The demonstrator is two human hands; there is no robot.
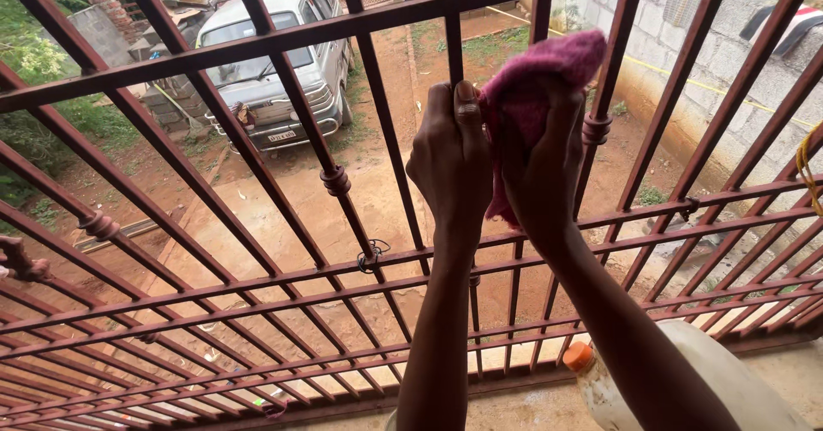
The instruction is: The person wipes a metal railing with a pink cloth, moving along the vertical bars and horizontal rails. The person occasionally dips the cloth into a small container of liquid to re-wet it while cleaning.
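Note:
A brown metal railing [283, 37] of upright and crossing bars fills the view. My left hand [450, 161] is wrapped around one upright bar [452, 41] near the middle. Right beside it, my right hand [542, 170] grips a crumpled pink cloth [536, 75] and presses it against the neighbouring upright bar. The cloth bunches above my fingers and hides that part of the bar. Both forearms reach up from the bottom of the frame.
A white plastic jug with an orange cap [579, 356] stands on the ledge at the bottom right. Below, outside, a silver van [274, 62] is parked on bare reddish ground. A grey block wall [686, 45] runs along the right, with greenery at the left.

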